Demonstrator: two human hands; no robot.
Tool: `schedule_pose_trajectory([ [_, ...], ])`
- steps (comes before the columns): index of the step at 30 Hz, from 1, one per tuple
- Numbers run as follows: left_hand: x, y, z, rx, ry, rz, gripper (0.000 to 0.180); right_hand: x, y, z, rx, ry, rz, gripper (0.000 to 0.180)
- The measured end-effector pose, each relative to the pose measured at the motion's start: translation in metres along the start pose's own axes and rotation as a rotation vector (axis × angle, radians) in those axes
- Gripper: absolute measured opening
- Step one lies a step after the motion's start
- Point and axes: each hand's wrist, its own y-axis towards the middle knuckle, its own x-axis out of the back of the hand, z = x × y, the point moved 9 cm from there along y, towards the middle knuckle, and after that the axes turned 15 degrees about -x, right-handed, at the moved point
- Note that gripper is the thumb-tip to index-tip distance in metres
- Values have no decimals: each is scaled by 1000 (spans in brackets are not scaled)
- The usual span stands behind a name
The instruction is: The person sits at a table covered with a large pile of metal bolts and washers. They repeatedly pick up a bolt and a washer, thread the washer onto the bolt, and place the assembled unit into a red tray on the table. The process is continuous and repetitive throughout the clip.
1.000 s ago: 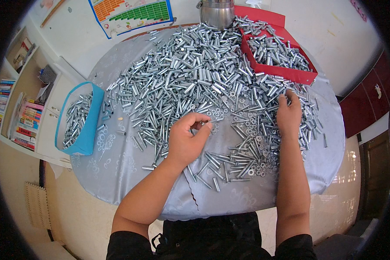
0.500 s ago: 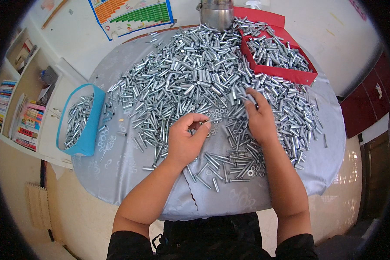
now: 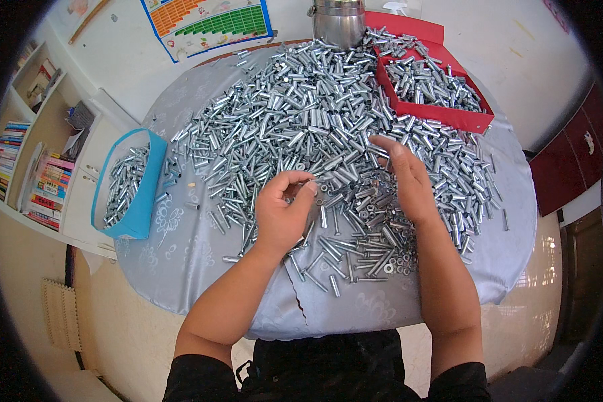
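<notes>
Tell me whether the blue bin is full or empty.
Partly full: the blue bin holds a layer of metal sleeves, with its inner walls showing above them.

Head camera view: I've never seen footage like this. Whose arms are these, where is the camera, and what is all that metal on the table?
The camera sits on a person's head and looks down, so the round, bent edges are lens effect. The left hand is curled, pinching something small that cannot be made out. The right hand lies flat on a heap of silver metal tubes covering a grey tablecloth. More tubes fill a blue box at left and a red tray at upper right.
</notes>
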Motion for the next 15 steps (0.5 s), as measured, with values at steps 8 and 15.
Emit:
schedule_pose_trajectory([
  [8,7,2,0,71,-49,-73,12,-37,-29,29,373,-719,157,27],
  [15,5,-1,-3,93,-38,-66,14,-73,-43,20,361,-624,304,39],
])
